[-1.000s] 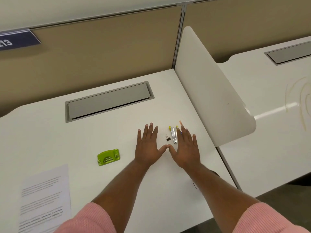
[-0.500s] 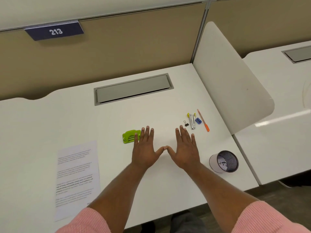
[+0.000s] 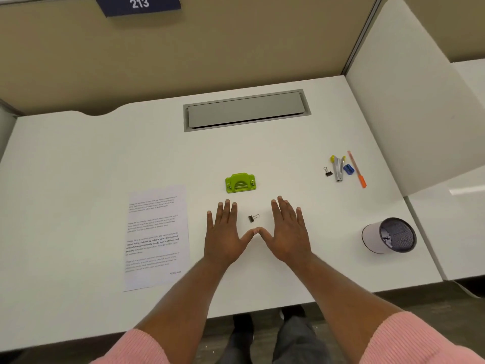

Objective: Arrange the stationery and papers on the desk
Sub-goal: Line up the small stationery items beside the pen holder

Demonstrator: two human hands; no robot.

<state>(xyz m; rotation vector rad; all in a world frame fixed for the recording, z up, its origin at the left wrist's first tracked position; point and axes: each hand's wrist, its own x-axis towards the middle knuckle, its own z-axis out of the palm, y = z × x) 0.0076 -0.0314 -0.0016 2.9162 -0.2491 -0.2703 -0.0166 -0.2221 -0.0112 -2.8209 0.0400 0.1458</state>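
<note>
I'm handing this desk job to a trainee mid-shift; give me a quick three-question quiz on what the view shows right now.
1. True or false: the left hand and right hand lie flat, holding nothing.
2. What lies between the hands? A) sharpener B) binder clip C) pen
3. Fill in: the pen cup stands near the desk's ____ edge, to the right of the right hand.

Key
1. True; the thumbs touch.
2. B, the near clip. The sharpener and pen lie far right with the stapler and a second clip.
3. Right.

Binder clip (image 3: 253, 218) newly visible (between hands)
</note>
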